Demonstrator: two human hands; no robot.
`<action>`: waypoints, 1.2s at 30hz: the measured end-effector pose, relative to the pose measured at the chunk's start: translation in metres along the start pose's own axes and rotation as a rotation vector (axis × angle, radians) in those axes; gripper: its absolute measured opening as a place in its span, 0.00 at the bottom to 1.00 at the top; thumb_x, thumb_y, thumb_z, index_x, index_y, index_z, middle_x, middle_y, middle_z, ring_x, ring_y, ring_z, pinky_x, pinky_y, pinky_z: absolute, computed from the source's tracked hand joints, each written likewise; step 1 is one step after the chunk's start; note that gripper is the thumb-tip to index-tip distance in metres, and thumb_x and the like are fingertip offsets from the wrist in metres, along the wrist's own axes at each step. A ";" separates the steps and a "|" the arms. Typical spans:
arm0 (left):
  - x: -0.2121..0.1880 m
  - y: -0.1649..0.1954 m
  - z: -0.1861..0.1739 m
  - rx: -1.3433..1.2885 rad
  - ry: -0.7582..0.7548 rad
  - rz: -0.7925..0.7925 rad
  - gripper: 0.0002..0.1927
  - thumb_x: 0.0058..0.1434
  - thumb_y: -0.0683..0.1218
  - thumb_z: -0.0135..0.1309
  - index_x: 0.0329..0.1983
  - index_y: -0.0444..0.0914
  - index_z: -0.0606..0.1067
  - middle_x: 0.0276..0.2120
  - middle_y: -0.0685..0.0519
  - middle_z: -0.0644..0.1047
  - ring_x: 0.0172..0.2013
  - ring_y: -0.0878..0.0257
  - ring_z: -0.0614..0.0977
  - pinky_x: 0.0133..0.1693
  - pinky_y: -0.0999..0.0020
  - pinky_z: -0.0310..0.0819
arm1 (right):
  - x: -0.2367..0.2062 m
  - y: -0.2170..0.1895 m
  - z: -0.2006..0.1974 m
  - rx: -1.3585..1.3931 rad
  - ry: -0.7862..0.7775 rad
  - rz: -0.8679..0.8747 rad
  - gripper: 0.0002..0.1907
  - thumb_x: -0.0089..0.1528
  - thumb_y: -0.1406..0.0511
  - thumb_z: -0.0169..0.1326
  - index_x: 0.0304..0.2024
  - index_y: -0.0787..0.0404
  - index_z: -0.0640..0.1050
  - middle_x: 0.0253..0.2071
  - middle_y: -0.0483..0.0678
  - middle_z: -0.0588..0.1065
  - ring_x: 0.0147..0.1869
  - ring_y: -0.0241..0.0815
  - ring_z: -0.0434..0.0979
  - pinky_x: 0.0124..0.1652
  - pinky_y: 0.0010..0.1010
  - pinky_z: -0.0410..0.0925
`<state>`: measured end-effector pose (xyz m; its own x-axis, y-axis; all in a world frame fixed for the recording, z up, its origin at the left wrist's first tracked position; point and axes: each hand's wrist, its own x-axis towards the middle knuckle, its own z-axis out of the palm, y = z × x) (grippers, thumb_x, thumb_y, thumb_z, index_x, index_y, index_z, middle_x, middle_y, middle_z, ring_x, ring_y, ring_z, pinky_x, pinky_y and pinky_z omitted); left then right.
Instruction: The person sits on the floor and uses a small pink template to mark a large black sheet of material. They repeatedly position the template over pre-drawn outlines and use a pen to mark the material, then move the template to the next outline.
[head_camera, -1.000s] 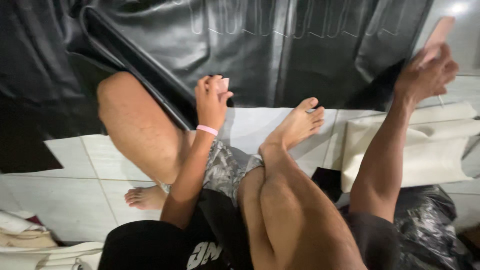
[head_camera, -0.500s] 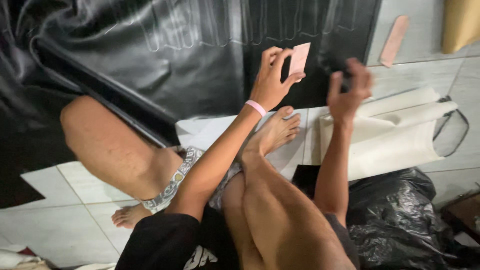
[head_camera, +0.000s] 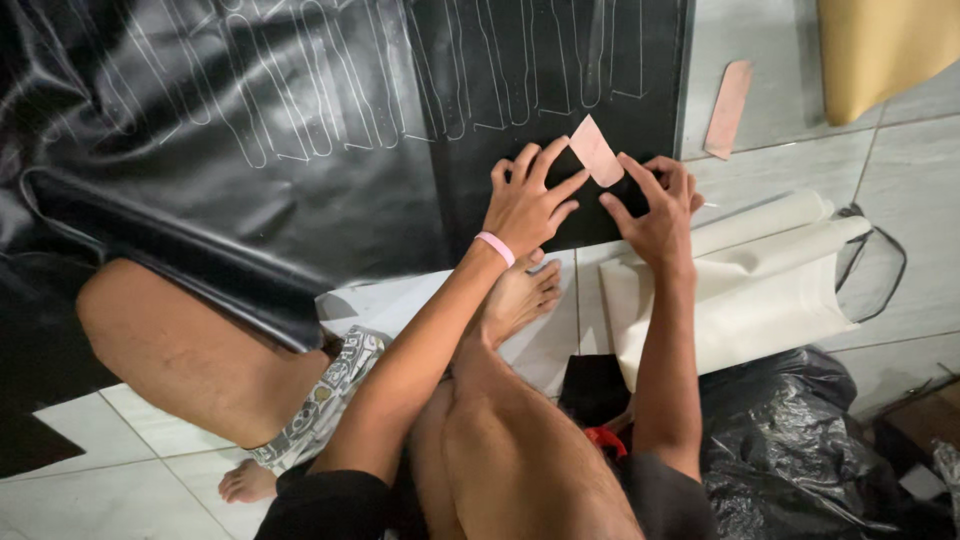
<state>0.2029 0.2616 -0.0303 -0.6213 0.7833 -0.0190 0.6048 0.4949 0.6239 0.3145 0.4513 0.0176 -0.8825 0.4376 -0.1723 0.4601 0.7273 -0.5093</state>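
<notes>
We press the pink card (head_camera: 596, 152) onto the black sheet (head_camera: 300, 120), its long axis slanting up-left, near the sheet's right edge; left hand (head_camera: 525, 200) and right hand (head_camera: 655, 205) fingers spread apart.

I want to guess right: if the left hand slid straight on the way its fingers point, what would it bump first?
Probably the small pink card: the left hand points up and right, its fingertips already at the card's edge on the black sheet.
</notes>
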 end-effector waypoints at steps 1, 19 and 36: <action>0.001 0.001 0.002 0.001 -0.006 -0.012 0.21 0.62 0.56 0.60 0.59 0.56 0.77 0.70 0.53 0.61 0.66 0.50 0.61 0.58 0.43 0.57 | 0.002 0.003 -0.002 0.020 -0.022 0.003 0.27 0.57 0.59 0.72 0.60 0.46 0.81 0.53 0.44 0.70 0.55 0.47 0.66 0.56 0.43 0.58; 0.002 -0.007 0.002 -0.017 -0.046 -0.055 0.26 0.66 0.56 0.58 0.68 0.58 0.71 0.72 0.50 0.57 0.66 0.50 0.65 0.60 0.48 0.58 | 0.007 0.011 0.011 -0.004 0.031 -0.049 0.22 0.61 0.59 0.72 0.58 0.45 0.85 0.47 0.43 0.67 0.52 0.45 0.62 0.54 0.40 0.56; -0.007 -0.008 -0.003 0.026 -0.124 0.121 0.22 0.64 0.55 0.58 0.61 0.66 0.74 0.72 0.59 0.59 0.68 0.47 0.61 0.61 0.38 0.57 | 0.008 0.007 0.013 0.017 0.069 -0.048 0.20 0.62 0.58 0.71 0.57 0.45 0.85 0.45 0.43 0.66 0.50 0.45 0.61 0.51 0.39 0.53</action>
<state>0.2008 0.2515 -0.0328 -0.4782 0.8772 -0.0424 0.6848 0.4026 0.6074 0.3101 0.4532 0.0016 -0.8945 0.4382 -0.0888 0.4148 0.7394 -0.5303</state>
